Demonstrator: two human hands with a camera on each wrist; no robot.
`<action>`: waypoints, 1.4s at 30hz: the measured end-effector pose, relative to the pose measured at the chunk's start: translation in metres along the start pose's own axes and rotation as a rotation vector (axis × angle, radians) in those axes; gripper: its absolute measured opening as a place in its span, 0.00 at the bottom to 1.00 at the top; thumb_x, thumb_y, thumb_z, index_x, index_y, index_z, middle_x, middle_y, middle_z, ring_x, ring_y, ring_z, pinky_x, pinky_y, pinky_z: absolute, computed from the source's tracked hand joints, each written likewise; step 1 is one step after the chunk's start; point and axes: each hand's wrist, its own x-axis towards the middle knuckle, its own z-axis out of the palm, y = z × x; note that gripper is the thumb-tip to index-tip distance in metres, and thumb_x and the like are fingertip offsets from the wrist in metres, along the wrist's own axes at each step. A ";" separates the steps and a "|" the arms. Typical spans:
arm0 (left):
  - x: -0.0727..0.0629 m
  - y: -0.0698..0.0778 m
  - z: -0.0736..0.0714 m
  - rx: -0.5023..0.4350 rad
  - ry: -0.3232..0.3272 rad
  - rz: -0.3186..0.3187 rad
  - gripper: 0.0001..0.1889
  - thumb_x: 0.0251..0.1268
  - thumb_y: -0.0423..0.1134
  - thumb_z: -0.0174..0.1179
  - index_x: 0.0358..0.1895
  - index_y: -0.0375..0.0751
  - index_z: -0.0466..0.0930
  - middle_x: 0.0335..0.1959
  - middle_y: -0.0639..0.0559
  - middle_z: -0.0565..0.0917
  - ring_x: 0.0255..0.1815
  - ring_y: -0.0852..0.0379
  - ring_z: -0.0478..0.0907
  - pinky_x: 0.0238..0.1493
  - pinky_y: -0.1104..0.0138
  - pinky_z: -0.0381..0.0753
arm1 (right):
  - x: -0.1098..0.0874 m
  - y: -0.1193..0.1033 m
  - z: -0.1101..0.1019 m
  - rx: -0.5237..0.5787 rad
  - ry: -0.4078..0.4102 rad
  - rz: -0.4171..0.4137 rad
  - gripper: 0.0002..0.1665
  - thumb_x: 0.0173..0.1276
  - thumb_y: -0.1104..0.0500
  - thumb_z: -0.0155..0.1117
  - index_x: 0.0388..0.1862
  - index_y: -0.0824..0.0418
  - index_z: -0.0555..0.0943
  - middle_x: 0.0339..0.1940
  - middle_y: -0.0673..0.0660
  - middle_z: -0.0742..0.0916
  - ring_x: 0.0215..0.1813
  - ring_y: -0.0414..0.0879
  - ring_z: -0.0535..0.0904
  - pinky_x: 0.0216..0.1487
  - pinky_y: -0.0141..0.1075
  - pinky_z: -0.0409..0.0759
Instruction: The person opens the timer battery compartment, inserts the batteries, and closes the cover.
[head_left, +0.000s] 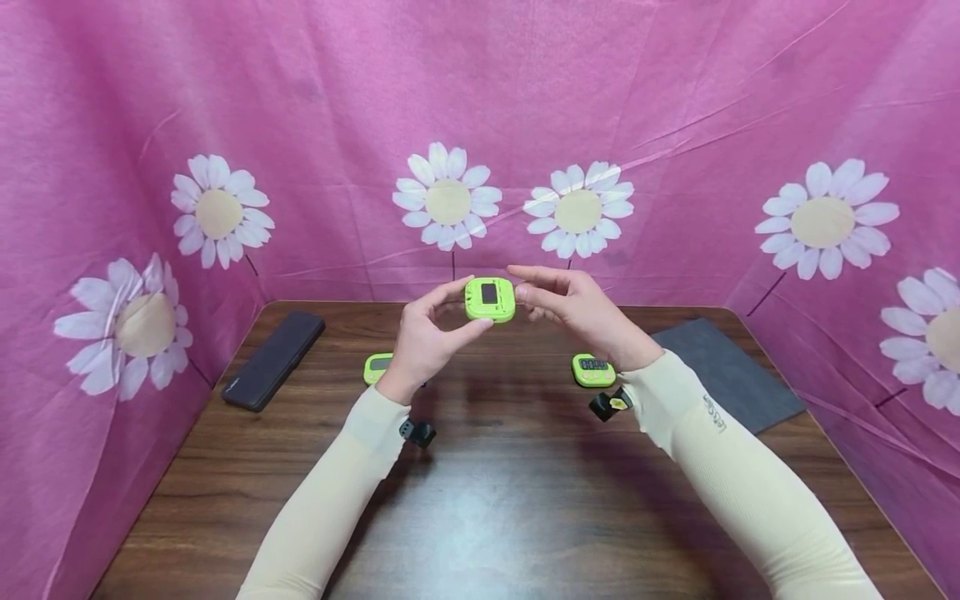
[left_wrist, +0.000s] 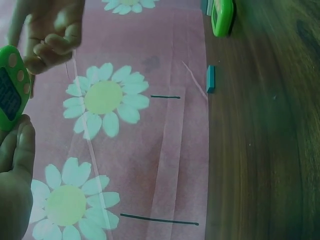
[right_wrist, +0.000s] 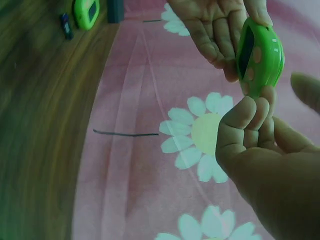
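Note:
My left hand [head_left: 431, 333] grips a lime-green digital timer [head_left: 490, 300] by its edges, thumb below and fingers at the upper left. Its back, with a dark rectangle, faces the head camera. The display and round buttons show in the left wrist view on the timer [left_wrist: 14, 90]. My right hand [head_left: 581, 312] is at the timer's right edge. There its index finger is extended, and in the right wrist view curled fingers [right_wrist: 250, 117] touch the timer's edge. Whether the right hand holds anything small is hidden.
Two more green timers lie on the table, one left [head_left: 377, 367] and one right [head_left: 593, 371]. A dark case [head_left: 274, 361] lies far left and a dark grey mat [head_left: 727, 375] right. A small dark cylinder [right_wrist: 65, 26] and a small teal piece [left_wrist: 211, 79] also lie there.

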 end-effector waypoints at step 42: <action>-0.004 -0.004 0.012 -0.015 -0.003 -0.014 0.34 0.61 0.30 0.82 0.74 0.40 0.85 0.60 0.38 0.93 0.52 0.55 0.92 0.53 0.68 0.92 | -0.006 0.017 0.006 0.094 0.128 -0.031 0.23 0.81 0.62 0.72 0.70 0.65 0.87 0.52 0.44 0.95 0.50 0.38 0.90 0.54 0.30 0.90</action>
